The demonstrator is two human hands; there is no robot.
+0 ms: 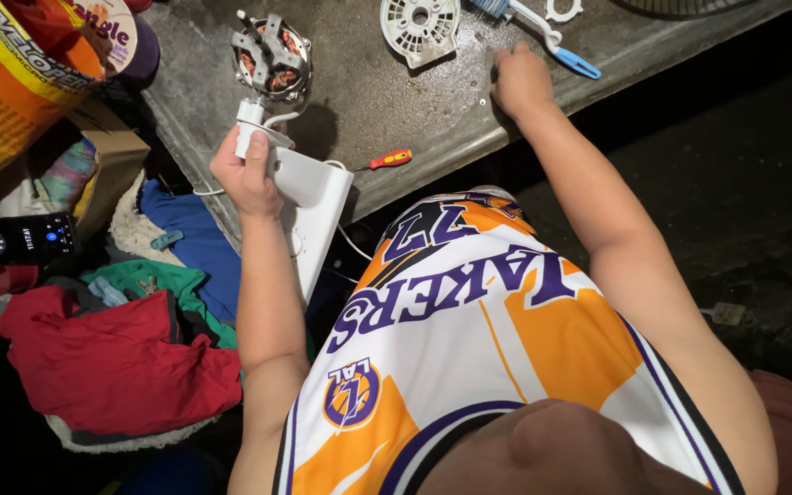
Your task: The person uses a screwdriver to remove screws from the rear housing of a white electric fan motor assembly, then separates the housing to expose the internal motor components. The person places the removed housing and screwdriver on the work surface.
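Left hand (247,170) gripping white fan neck (309,206), long axis 11-to-5, motor (270,57) end at 11, right hand (520,82) fisted on table (387,92), contents cannot tell, screwdriver (385,160) just beside neck.

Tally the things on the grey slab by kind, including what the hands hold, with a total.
Motor: 1, on the white stand gripped by the left hand
Stand: 1
Screwdriver, red handle: 1
White round grille cover: 1
Blue-and-white brush: 1
Total: 5
The right hand rests on the slab; what it holds, if anything, is hidden.
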